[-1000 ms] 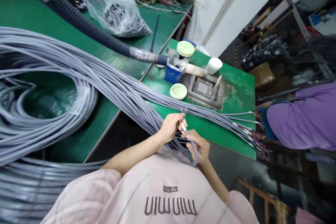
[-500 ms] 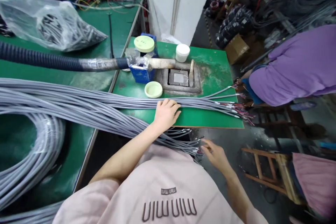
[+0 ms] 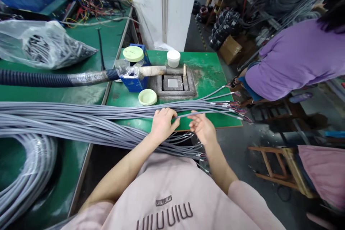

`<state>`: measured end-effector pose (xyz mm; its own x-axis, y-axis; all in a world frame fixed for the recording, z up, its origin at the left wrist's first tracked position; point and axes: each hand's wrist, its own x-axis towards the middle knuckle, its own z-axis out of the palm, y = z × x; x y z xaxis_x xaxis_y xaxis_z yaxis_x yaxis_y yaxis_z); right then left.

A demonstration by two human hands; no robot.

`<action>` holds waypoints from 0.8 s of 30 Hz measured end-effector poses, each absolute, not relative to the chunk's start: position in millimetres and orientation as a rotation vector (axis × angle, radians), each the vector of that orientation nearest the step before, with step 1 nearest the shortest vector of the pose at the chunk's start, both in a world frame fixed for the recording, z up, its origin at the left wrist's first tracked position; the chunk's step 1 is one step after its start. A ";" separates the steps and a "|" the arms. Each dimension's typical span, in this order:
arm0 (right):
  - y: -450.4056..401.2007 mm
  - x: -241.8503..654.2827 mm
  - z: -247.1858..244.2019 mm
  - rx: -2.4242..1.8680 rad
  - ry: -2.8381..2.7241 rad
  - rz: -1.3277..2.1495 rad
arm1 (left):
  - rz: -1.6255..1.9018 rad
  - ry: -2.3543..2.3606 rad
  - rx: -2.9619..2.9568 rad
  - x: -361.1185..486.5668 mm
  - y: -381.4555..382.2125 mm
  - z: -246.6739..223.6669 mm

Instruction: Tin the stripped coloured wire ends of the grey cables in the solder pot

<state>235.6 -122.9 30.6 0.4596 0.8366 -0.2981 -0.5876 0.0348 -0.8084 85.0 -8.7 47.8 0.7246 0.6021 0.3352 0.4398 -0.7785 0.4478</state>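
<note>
Over green tabletop [image 3: 212,82], left hand [image 3: 162,124] pinching gray cable [image 3: 184,115], right hand [image 3: 202,127] loosely spread beside it; white pillar [image 3: 179,10] behind.

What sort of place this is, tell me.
Likely a cable-assembly workshop: a long bundle of gray cables lies across green worktops, and a tangle of colored wires sits at the back.

Left grip [image 3: 165,124] palm-down, fingers curled; right grip [image 3: 199,125] half-bent, fingers parted. Both by near edge of surface [image 3: 224,122], forearms [image 3: 121,172] angled inward.
</note>
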 end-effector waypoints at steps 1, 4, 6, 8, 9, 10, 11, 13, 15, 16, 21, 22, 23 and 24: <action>-125.2 243.3 35.6 -1.079 -0.265 0.981 | 0.671 0.783 2.535 78.7 -13.0 49.7; -136.8 252.2 48.8 -1.136 -0.327 0.625 | 0.586 0.673 2.392 58.6 -23.6 49.8; -146.2 246.0 56.0 -1.201 -0.452 0.493 | 0.493 0.624 2.287 47.1 -28.0 46.4; -154.4 234.9 62.2 -1.326 -0.635 0.462 | 0.447 0.598 2.105 39.3 -30.4 43.5; -157.4 229.3 64.9 -1.412 -0.755 0.487 | 0.452 0.593 1.979 36.9 -31.0 43.1; -159.2 224.1 67.2 -1.503 -0.891 0.530 | 0.471 0.590 1.840 35.5 -31.3 43.8; -159.7 219.6 69.1 -1.587 -1.030 0.581 | 0.502 0.586 1.698 34.9 -31.1 45.4; -157.3 212.3 71.1 -1.700 -1.288 0.677 | 0.580 0.578 1.447 35.2 -29.7 51.0; -152.6 206.8 70.9 -1.734 -1.489 0.747 | 0.661 0.597 1.269 35.9 -26.8 57.9; -150.4 204.6 70.3 -1.737 -1.564 0.778 | 0.701 0.620 1.201 35.9 -25.0 61.0; -147.4 200.9 69.7 -1.709 -1.745 0.925 | 0.801 0.722 1.022 31.6 -17.0 66.8; -147.3 201.3 70.7 -1.673 -1.763 0.964 | 0.796 0.726 1.013 30.7 -16.6 66.4; -146.7 201.5 71.9 -1.625 -1.775 1.003 | 0.786 0.725 1.005 30.2 -16.9 65.9; -145.6 201.3 73.2 -1.574 -1.769 1.034 | 0.770 0.718 0.996 30.3 -17.9 65.5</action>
